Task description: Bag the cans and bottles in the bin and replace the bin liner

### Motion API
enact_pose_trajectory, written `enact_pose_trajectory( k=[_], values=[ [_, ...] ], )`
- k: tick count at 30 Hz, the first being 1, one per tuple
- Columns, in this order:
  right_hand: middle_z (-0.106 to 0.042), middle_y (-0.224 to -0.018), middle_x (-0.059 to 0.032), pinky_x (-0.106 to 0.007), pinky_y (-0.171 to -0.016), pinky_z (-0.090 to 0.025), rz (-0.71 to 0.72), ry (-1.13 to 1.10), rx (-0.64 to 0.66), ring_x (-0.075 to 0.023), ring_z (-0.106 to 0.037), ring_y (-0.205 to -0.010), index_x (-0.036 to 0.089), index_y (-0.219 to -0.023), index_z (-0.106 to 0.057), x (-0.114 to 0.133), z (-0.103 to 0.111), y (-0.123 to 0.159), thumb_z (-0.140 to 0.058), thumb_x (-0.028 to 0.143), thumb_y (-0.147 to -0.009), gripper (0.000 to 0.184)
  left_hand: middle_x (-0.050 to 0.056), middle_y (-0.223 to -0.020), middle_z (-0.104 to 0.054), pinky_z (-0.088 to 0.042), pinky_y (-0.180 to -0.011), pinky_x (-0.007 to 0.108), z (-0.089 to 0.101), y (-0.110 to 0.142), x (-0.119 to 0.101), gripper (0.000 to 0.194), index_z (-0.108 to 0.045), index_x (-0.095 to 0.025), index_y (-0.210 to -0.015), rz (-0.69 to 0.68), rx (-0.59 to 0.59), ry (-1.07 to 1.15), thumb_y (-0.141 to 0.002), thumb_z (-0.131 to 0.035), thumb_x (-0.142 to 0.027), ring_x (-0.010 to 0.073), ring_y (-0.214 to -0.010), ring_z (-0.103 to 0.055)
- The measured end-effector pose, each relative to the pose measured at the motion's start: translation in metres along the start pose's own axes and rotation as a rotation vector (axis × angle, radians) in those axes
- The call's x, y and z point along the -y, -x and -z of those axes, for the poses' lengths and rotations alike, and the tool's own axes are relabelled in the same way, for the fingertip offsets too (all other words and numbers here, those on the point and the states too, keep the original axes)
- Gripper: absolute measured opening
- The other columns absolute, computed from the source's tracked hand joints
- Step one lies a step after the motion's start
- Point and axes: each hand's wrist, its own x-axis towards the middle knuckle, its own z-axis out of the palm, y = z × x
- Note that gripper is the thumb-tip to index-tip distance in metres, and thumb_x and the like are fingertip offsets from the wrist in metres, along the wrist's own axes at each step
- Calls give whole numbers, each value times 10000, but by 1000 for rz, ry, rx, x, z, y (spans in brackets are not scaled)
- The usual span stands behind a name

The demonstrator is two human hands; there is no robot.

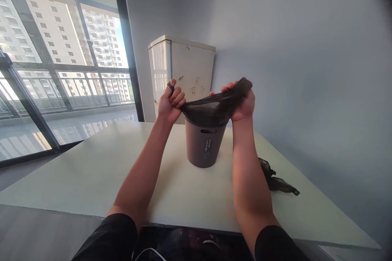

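Observation:
A small brown plastic bin stands upright on the white table, with a slot handle and a label on its side. Above its rim I stretch a thin black bag between both hands. My left hand is closed on the bag's left edge. My right hand grips the right edge, lifted a little higher. The bag's lower part hangs into the bin's mouth.
A second crumpled black bag lies on the table to the right of my right forearm. A white fridge stands behind the table against the grey wall. Large windows fill the left side.

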Motion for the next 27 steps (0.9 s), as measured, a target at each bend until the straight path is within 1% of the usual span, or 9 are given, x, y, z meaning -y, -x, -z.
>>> enact_pose_trajectory(
  k=[2, 4, 7, 10, 13, 17, 20, 22, 27],
  values=[
    [-440, -621, 28, -404, -753, -558, -9, 0, 20, -190, -539, -667, 294, -798, -583, 2, -1, 3, -694, 655, -849, 381, -72, -571, -174, -287, -394, 203, 0, 1, -4, 279, -568, -216, -867, 51, 40, -21, -1136, -494, -230, 74, -404, -216],
    [-249, -528, 69, -322, -565, -452, -79, 50, 96, -146, -327, -501, 290, -744, -539, 5, 0, 4, -730, 671, -824, 434, -72, -582, -166, -272, -390, 195, 0, 1, -7, 273, -595, -204, -867, 113, 80, -71, -1122, -512, -254, 66, -405, -217],
    [-156, -562, 85, -265, -454, -263, -209, 113, 249, -110, -152, -492, 270, -694, -443, 10, -2, 4, -829, 592, -773, 508, -62, -604, -220, -300, -394, 199, -2, 1, -8, 291, -621, -189, -851, 170, 93, -146, -1098, -540, -320, 60, -413, -269],
    [-272, -638, 46, -266, -462, -256, -261, 101, 322, -120, -237, -558, 249, -698, -489, 12, -11, 5, -819, 454, -793, 400, -32, -636, -335, -357, -426, 222, -7, 3, -4, 261, -665, -170, -876, 169, 110, -178, -1070, -553, -302, 75, -459, -374],
    [-427, -719, -15, -290, -519, -365, -263, 98, 342, -155, -401, -658, 216, -747, -625, 9, -21, 4, -744, 380, -812, 213, -16, -657, -424, -369, -475, 233, -11, 5, 6, 115, -699, -156, -921, 133, 158, -277, -1002, -619, -167, 83, -509, -429],
    [-560, -796, -39, -306, -615, -449, -229, 248, 231, -152, -480, -701, 194, -831, -703, -4, -28, -2, -759, 305, -783, 133, -13, -722, -602, -381, -536, 217, -9, 6, 17, 107, -663, -206, -1067, 37, 242, -417, -977, -709, -168, 76, -555, -466],
    [-581, -788, -14, -306, -642, -451, -184, 333, 146, -129, -476, -671, 196, -873, -718, -17, -30, -8, -788, 313, -796, 156, 37, -902, -740, -440, -586, 215, -6, 5, 22, 147, -653, -199, -987, -35, 231, -545, -968, -768, -290, 74, -627, -546],
    [-609, -801, -7, -307, -650, -458, -152, 363, 158, -124, -494, -669, 203, -872, -706, -24, -31, -9, -800, 342, -807, 180, 72, -1018, -770, -473, -600, 223, -7, 6, 24, 225, -697, -173, -920, -66, 201, -632, -910, -833, -353, 89, -696, -616],
    [-690, -885, 19, -348, -629, -535, -193, 344, 256, -152, -602, -637, 268, -954, -541, -29, -40, -3, -923, 439, -722, 479, 44, -843, -750, -513, -568, 250, -14, 11, 29, 317, -799, -160, -916, -8, 240, -672, -747, -953, -379, 141, -673, -689]
  ],
)
